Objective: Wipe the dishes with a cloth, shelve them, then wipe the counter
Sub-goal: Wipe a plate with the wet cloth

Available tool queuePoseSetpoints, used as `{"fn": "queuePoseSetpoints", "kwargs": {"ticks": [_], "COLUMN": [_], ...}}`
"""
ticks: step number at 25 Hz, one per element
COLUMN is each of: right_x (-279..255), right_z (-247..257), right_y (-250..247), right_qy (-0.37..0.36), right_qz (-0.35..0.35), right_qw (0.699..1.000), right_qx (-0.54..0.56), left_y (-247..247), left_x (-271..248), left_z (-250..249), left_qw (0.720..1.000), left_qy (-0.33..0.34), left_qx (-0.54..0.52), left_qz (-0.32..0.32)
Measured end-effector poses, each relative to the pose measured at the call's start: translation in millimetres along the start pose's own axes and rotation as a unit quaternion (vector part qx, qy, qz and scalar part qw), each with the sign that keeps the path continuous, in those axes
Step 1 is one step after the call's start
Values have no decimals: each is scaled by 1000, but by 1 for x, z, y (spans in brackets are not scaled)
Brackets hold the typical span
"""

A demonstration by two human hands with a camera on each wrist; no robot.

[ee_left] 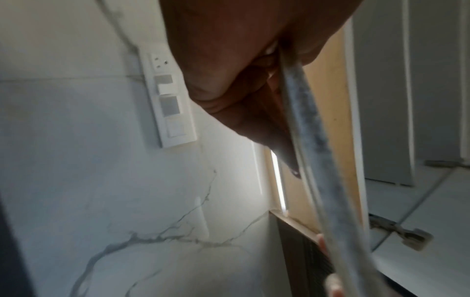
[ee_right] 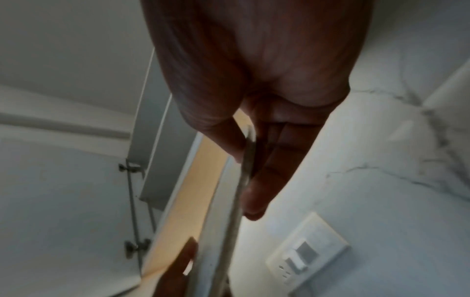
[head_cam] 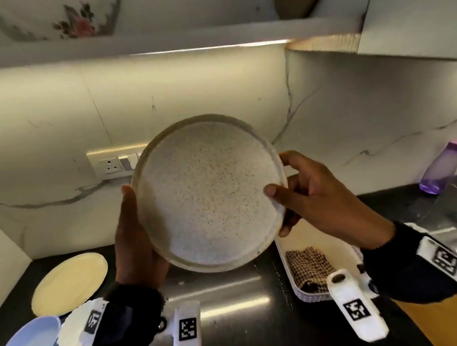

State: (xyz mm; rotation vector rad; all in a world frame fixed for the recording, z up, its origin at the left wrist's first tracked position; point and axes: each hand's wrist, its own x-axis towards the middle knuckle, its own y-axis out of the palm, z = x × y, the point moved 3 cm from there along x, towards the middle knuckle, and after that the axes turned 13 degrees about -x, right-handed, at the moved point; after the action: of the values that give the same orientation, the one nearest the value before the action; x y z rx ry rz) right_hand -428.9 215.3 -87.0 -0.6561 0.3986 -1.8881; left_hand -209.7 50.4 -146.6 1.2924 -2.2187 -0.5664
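A round grey speckled plate [head_cam: 210,192] is held up in front of the marble wall, its face tilted toward me. My left hand [head_cam: 130,220] grips its left rim, thumb on the front edge and fingers hidden behind. My right hand [head_cam: 297,193] pinches the right rim, thumb on the face and fingers behind. The left wrist view shows the plate [ee_left: 305,124] edge-on, and so does the right wrist view [ee_right: 244,176], between thumb and fingers. A brown checkered cloth [head_cam: 309,267] lies in a white tray [head_cam: 287,265] on the counter below my right hand.
A pale yellow plate [head_cam: 69,283], a blue bowl [head_cam: 27,344] and a white dish [head_cam: 71,332] sit on the dark counter at lower left. At the right stands a purple bottle [head_cam: 441,169]. A shelf [head_cam: 162,41] with a floral plate [head_cam: 55,18] runs overhead. On the wall is a socket panel [head_cam: 115,163].
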Motion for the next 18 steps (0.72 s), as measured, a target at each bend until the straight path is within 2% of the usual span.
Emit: {"fn": "queuePoseSetpoints", "kwargs": {"ticks": [2, 3, 5, 7, 9, 12, 14, 15, 16, 18], "right_x": [-1, -2, -5, -6, -8, -3, 8, 16, 26, 54], "right_z": [34, 51, 79, 104, 127, 160, 179, 189, 198, 205], "right_y": [-7, -11, -19, -30, -43, -64, -77, -82, -90, -109], "right_qy": [-41, -64, -101, -131, -153, -179, -192, -196, -190, -164], "right_qz": [-36, -59, -109, -174, -242, -332, -367, -384, -398, -382], "right_qw": [998, 996, 989, 976, 958, 926, 910, 901, 894, 903], "right_qx": [24, 24, 16, 15, 18, -4, -27, -50, -77, -111], "left_y": [3, 4, 6, 16, 33, 64, 80, 87, 94, 112], "left_x": [8, 11, 18, 21, 20, 31, 53, 65, 77, 97], "left_z": [-25, -40, -68, -103, -136, -176, -192, -198, -205, -197], "left_qw": [994, 983, 946, 884, 801, 703, 657, 649, 642, 603], "left_qy": [68, 115, 223, 343, 452, 556, 561, 542, 510, 424], "left_qx": [75, 130, 227, 316, 391, 444, 501, 529, 566, 668], "left_qz": [-40, -60, -53, -32, -29, 7, 48, 70, 92, 105]}}
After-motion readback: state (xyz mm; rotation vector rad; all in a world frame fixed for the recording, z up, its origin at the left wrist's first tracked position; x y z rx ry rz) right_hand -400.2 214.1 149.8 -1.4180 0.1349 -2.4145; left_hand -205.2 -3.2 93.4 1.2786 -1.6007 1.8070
